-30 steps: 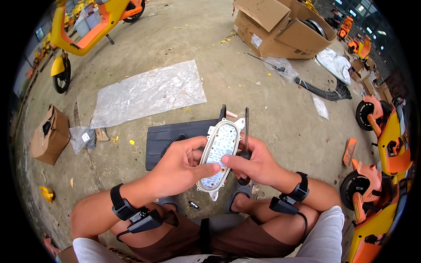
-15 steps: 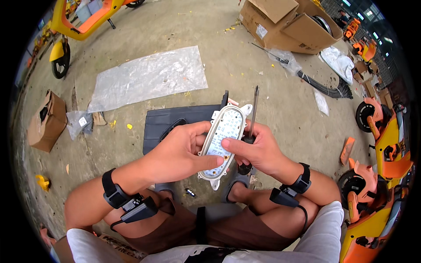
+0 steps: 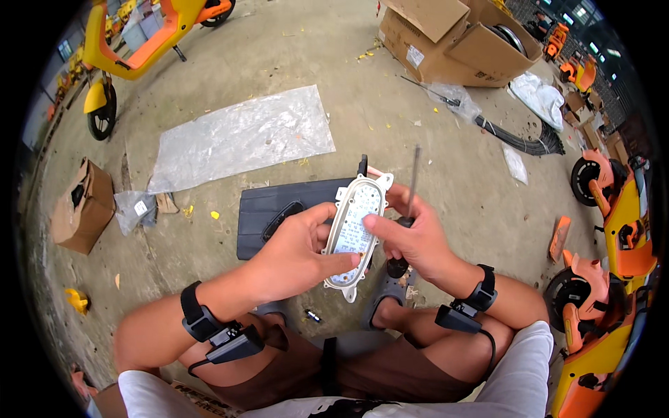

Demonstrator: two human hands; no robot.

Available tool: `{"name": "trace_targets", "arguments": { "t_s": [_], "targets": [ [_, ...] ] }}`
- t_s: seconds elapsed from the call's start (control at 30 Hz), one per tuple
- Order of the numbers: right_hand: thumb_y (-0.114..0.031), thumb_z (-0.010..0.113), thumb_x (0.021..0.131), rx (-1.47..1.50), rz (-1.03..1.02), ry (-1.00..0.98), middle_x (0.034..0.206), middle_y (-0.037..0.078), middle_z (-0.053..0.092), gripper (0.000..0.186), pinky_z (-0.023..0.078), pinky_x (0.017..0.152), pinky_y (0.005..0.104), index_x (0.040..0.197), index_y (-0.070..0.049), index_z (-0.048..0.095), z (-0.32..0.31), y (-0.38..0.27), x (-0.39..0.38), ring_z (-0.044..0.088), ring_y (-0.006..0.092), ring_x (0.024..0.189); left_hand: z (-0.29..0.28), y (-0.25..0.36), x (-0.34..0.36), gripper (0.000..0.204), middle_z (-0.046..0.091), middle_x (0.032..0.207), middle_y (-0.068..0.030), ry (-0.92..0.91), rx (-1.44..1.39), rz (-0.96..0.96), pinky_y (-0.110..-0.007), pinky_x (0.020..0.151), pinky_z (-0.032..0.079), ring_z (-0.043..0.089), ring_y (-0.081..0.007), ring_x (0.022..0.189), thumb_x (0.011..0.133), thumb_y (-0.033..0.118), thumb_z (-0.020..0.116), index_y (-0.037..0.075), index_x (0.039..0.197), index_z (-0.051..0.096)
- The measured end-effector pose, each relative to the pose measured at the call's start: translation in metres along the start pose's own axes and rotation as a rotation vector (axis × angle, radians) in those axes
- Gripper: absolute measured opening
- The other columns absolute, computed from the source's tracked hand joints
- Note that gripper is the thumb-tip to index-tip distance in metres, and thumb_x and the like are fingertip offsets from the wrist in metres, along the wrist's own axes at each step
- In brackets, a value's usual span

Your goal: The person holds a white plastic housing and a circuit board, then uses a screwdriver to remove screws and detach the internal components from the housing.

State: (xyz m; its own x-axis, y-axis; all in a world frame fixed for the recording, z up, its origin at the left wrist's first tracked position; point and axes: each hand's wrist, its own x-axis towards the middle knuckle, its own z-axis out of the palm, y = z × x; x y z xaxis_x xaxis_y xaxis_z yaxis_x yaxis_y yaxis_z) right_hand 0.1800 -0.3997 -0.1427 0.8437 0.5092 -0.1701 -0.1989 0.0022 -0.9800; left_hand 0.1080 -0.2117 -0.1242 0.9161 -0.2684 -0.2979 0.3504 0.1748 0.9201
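Between my two hands is an oval light housing [image 3: 342,240] with a pale rim, screw ears and a white printed circuit board set inside. It is tilted, its upper end leaning right. My left hand [image 3: 293,244] is closed round its left side, thumb on the lower part of the board. The right hand [image 3: 425,240] grips the opposite side, thumb pressed on the board's middle. That same hand also keeps a screwdriver [image 3: 415,177], shaft pointing up and dark handle below; its fingers partly hide it.
Below the housing a black panel [image 3: 313,195] with a dark oval part lies on the concrete floor. A small metal-and-black piece [image 3: 313,316] lies between my feet. Farther off are a clear plastic sheet [image 3: 244,136], a large cardboard box [image 3: 446,52] and scooters [image 3: 585,306] at the right.
The whole view has shifted slightly, with the floor things appearing lower and farther right. Both hands keep the housing and screwdriver; my right thumb sits a little higher on the board.
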Motion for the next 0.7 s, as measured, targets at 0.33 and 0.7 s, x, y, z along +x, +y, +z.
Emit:
{"name": "trace_targets", "arguments": {
  "t_s": [0.33,0.7],
  "targets": [
    [-0.019,0.082,0.075,-0.153,-0.112,-0.059,0.08,-0.002,0.054,0.061,0.04,0.059,0.019,0.125,-0.004,0.05,0.0,0.001,-0.001,0.05,0.0037,0.068,-0.004,0.005,-0.004,0.059,0.056,0.126,-0.01,-0.044,-0.171,-0.047,-0.029,0.091,0.047,0.055,-0.0133,0.111,0.089,-0.007,0.053,0.005,0.143,0.033],
    [-0.02,0.078,0.077,-0.24,-0.142,-0.05,0.083,0.0,0.055,0.071,0.042,0.073,0.0241,0.133,-0.001,0.04,0.006,0.008,0.002,0.052,0.0081,0.081,-0.002,0.0,-0.006,0.06,0.059,0.121,-0.0092,0.012,-0.08,-0.007,-0.025,0.084,0.045,0.054,-0.0089,0.101,0.091,-0.008,0.048,0.005,0.147,0.028]
  ]
}}
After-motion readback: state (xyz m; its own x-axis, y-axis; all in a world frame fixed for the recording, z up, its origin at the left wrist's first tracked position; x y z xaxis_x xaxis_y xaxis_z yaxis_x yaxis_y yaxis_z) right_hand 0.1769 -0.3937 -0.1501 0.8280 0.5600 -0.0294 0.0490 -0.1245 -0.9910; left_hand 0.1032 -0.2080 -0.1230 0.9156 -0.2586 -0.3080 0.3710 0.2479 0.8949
